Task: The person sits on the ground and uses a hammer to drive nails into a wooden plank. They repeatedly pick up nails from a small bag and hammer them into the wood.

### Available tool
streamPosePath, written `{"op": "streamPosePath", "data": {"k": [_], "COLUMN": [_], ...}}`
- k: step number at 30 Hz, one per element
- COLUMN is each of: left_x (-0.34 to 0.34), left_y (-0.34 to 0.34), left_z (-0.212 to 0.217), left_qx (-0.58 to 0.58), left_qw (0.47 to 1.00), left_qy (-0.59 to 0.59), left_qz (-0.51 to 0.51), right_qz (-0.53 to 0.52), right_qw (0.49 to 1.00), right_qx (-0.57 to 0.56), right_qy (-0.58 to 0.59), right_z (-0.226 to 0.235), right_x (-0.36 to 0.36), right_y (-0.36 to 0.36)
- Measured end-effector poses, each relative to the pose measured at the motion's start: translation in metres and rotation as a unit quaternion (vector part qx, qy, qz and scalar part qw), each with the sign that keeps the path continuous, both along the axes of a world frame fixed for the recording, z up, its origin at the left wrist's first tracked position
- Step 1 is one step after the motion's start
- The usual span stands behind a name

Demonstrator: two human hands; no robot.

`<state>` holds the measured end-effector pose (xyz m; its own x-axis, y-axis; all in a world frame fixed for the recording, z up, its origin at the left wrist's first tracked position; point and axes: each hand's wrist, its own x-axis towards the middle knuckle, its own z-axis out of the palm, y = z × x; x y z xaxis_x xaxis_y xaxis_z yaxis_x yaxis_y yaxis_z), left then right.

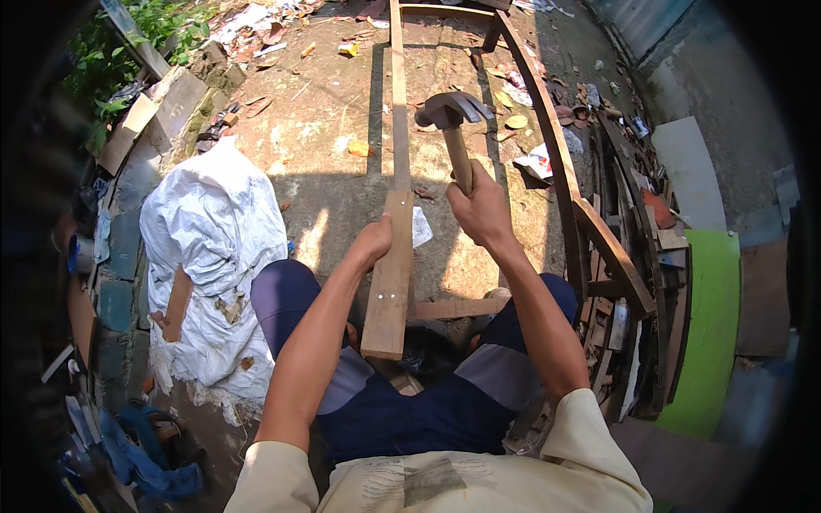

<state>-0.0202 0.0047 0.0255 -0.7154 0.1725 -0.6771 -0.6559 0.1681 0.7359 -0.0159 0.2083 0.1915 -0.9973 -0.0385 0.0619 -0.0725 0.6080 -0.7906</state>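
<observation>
My right hand (pixel 483 209) is closed round the wooden handle of a claw hammer (pixel 453 109), raised above the frame with its metal head up. My left hand (pixel 373 240) grips the left edge of a short wooden board (pixel 389 278). Small shiny nail heads dot that board near its far and near ends. It overlaps the near end of a long, narrow wooden rail (pixel 399 111). This rail is part of a wooden frame, whose right-hand rail (pixel 547 120) looks bent by the lens. A crosspiece (pixel 457 309) runs between my knees.
On the left, a white sack (pixel 214 214) lies crumpled with a wood scrap on it. Blue-handled tools (pixel 150 453) are at the lower left. Stacked wood strips (pixel 616 299) and a green panel (pixel 703 333) stand on the right. Dry leaves and litter cover the ground.
</observation>
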Motion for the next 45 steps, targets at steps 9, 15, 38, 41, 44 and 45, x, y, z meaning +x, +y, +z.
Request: {"op": "streamPosePath", "data": {"k": [9,15,38,41,44,45], "left_x": [0.006,0.014,0.006,0.000,-0.009,-0.005], "left_y": [0.018,0.022,0.028,0.012,0.000,0.011], "left_z": [0.015,0.060,0.039,0.019,-0.012,0.003], "left_qx": [-0.162,-0.019,-0.137,-0.015,-0.077,-0.057], "left_qw": [0.985,0.999,0.988,1.000,0.995,0.998], "left_qy": [0.046,0.001,0.061,0.002,0.057,0.028], "left_qz": [-0.029,0.028,-0.028,0.012,-0.005,0.002], "right_qz": [0.136,-0.008,0.055,-0.004,0.011,0.034], "right_qw": [0.952,1.000,0.960,0.985,0.996,0.989], "right_qx": [0.159,-0.015,0.087,0.017,0.018,0.060], "right_qy": [-0.225,-0.019,-0.261,-0.174,-0.082,-0.130], "right_z": [-0.073,0.001,-0.035,-0.030,-0.059,-0.072], "right_x": [-0.010,-0.016,-0.013,-0.014,-0.016,-0.012], "right_y": [0.010,-0.008,0.007,-0.008,-0.013,-0.003]}}
